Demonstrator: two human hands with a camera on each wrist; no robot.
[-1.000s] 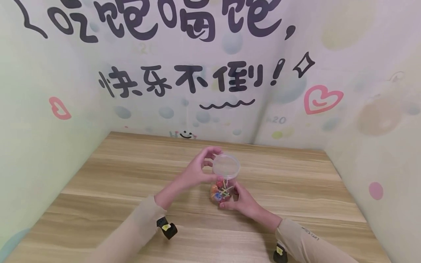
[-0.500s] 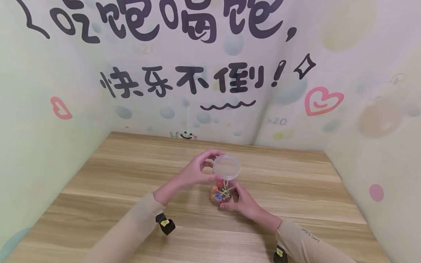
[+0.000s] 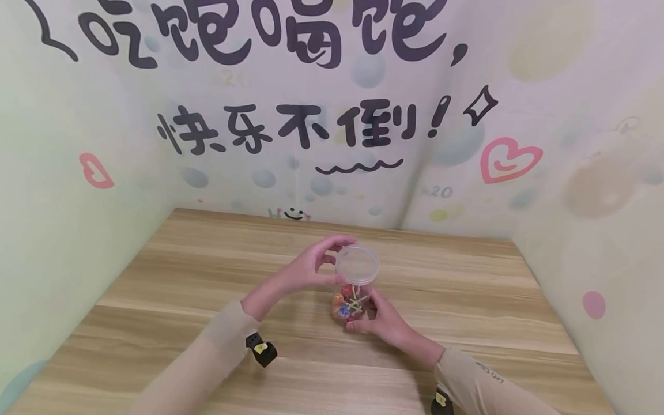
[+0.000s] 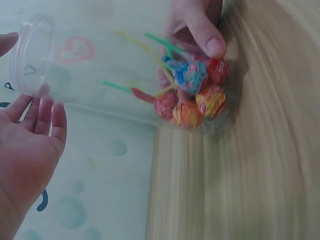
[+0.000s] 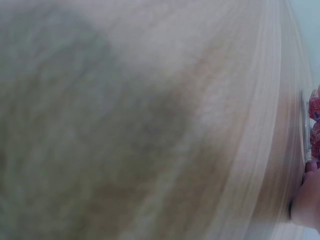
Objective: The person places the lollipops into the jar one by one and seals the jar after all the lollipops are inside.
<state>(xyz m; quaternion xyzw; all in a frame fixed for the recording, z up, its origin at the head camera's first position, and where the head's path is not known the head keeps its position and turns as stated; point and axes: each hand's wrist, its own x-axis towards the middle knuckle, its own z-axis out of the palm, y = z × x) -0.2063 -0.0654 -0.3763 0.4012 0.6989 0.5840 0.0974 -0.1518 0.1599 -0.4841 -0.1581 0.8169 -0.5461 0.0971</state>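
Note:
A clear plastic jar (image 4: 100, 107) stands upright on the wooden table, with several wrapped lollipops (image 4: 190, 77) in its lower part, in red, orange and blue wrappers with green and yellow sticks. A clear round lid (image 3: 358, 264) sits at the jar's top. My left hand (image 3: 311, 268) grips the lid's rim, thumb on the near side and fingers round the far side. Low on the jar, my right hand (image 3: 386, 320) holds its side between thumb and fingers. Only a bit of that hand and red lollipops (image 5: 315, 135) show at the right wrist view's edge.
The wood-grain table (image 3: 207, 259) meets a printed wall (image 3: 290, 184) at the back, with walls on the left and right too. Each sleeve carries a small black camera (image 3: 263, 350) at the wrist.
Both hands stay on the jar and lid. The left hand's fingers and wrist shift very slightly; the jar keeps its place. The view tilts a little.

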